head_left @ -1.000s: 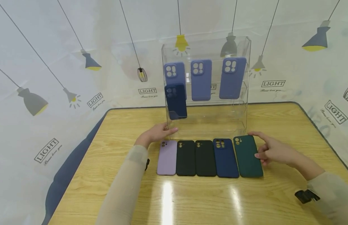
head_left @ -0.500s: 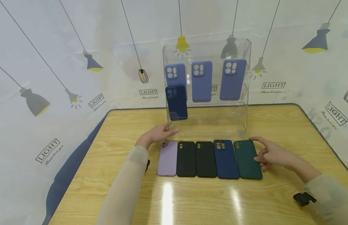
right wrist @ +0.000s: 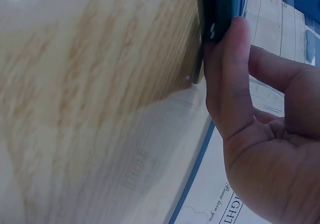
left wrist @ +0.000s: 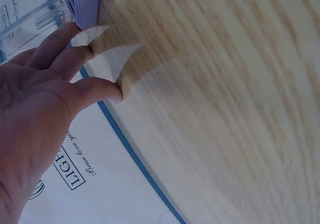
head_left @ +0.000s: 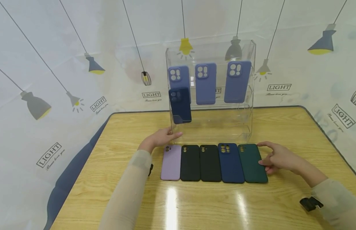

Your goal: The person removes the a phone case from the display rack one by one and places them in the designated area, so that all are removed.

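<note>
A dark green phone case (head_left: 253, 164) lies face-down at the right end of a row on the table. My right hand (head_left: 282, 157) grips its right side, with the thumb at the long edge and the index finger at the top corner. Seen from the right wrist, the fingertips (right wrist: 239, 31) touch the case's edge. My left hand (head_left: 159, 138) rests at the lower left corner of the clear display stand (head_left: 215, 129), near the lilac phone case (head_left: 170, 163). Its fingers (left wrist: 102, 88) are extended, their tips down by the table in the left wrist view.
Between the lilac and green cases lie two black phone cases (head_left: 190, 163) (head_left: 210, 163) and a blue one (head_left: 231, 163). On the stand are three periwinkle cases (head_left: 206, 88) and a dark navy one (head_left: 180, 107). A printed backdrop (head_left: 132, 38) rises behind the wooden table (head_left: 114, 198).
The green case, tilted a second ago, has come down flat beside the blue one, with the right hand moving slightly towards me. The left hand stays at the stand's corner.
</note>
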Demonstrator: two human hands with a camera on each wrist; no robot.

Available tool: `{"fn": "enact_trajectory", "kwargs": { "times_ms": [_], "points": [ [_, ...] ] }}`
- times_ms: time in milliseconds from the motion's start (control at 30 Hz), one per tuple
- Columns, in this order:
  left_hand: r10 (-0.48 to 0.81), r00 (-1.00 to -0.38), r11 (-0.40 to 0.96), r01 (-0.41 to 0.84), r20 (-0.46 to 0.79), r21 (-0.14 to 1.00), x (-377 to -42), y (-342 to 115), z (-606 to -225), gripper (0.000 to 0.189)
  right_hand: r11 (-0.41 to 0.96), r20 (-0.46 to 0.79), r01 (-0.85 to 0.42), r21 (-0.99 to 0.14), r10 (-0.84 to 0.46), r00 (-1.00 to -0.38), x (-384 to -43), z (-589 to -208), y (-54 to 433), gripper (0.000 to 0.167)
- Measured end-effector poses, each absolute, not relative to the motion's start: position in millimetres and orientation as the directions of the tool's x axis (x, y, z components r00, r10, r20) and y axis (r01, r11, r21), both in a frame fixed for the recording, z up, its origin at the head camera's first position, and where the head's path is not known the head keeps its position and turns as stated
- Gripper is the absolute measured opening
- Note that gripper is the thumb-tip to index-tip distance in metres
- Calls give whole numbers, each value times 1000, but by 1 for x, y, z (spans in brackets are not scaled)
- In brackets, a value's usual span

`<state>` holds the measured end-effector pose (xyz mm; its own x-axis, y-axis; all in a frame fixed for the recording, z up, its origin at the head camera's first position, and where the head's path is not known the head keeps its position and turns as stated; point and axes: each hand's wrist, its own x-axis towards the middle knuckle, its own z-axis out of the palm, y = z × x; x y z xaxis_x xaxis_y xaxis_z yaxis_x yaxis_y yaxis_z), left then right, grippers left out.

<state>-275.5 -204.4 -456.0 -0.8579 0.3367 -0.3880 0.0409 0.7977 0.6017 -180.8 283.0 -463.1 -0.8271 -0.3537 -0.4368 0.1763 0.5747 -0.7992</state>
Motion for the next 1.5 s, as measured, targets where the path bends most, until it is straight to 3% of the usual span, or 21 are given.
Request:
{"fn": "enact_trajectory", "kwargs": {
  "times_ms": [833, 1200, 1500],
  "points": [
    [349, -860, 788, 54, -373, 613, -275, -204, -457, 107, 601, -432, 152, -785, -355, -829, -183, -452, 277, 79],
    [345, -861, 789, 50, -374, 613, -274, -204, -455, 101, 669, -378, 7, -743, -412, -829, -202, -382, 247, 74],
    [338, -858, 796, 42, -386, 604, -275, -206, -457, 108, 723, -302, -130, -678, -436, -847, -226, -316, 209, 66]
  ]
}}
